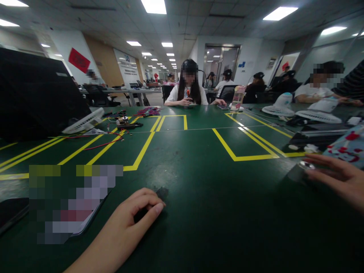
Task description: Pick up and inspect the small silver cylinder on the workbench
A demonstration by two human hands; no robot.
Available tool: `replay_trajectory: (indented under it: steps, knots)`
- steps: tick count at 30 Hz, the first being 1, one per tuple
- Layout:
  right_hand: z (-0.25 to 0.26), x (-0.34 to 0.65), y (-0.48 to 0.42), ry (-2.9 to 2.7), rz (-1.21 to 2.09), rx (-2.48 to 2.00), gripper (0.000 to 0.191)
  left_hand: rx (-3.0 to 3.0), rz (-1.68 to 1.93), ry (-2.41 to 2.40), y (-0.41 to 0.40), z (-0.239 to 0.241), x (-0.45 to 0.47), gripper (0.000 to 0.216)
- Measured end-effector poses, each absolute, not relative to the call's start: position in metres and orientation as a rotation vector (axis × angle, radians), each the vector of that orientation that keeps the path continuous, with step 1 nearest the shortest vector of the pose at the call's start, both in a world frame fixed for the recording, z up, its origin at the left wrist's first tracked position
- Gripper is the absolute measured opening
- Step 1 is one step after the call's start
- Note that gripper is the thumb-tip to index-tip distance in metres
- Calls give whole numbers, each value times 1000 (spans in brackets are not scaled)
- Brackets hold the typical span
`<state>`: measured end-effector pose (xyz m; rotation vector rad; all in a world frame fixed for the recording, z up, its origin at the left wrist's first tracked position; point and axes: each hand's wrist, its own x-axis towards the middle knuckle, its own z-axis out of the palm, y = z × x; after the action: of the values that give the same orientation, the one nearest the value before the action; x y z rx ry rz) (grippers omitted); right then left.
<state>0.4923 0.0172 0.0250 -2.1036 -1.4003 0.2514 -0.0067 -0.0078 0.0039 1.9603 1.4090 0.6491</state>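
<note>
My left hand (136, 212) rests on the green table (199, 182) near its front edge, fingers curled over a small black object (162, 192) whose tip sticks out past my fingertips. My right hand (338, 178) reaches in from the right edge with fingers stretched out, touching a small dark device with a shiny round top (305, 165). What that device is I cannot make out.
Yellow tape lines (244, 149) mark boxes on the table. A phone (71, 204) lies left of my left hand. A white fan (85, 122), red wires and small parts sit far left. More fans (280, 106), a bottle (237, 99) and seated people are across.
</note>
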Motion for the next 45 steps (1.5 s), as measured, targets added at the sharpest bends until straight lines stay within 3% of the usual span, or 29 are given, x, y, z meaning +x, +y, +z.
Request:
replay_trajectory:
  steps: [4, 7, 15, 18, 21, 23, 31, 40, 45]
  knots:
    - [16, 462, 15, -1565, 91, -2025, 49, 1961, 636, 1427, -7, 4, -5, 23]
    - [7, 418, 15, -1803, 15, -1693, 45, 1971, 643, 1415, -6, 3, -6, 24]
    - [6, 270, 8, -2248, 506, -921, 32, 1990, 641, 1416, -8, 7, -7, 23]
    - [1, 259, 10, -2211, 627, -955, 39, 2010, 625, 1421, -9, 10, -5, 21]
    - [-7, 263, 12, -2104, 756, -1068, 65, 2022, 620, 1458, -6, 12, 2, 18]
    - [-9, 265, 13, -2056, 836, -1095, 73, 2023, 660, 1466, -3, 14, 13, 19]
    - [-5, 262, 14, -2012, 902, -1100, 47, 2059, 875, 1203, 12, 31, 74, 16]
    - [1, 264, 14, -2115, 826, -1061, 47, 1982, 980, 1320, 19, 36, 65, 14]
    - [1, 272, 11, -2182, 714, -1106, 41, 2103, 754, 1352, 20, 17, 59, 10]
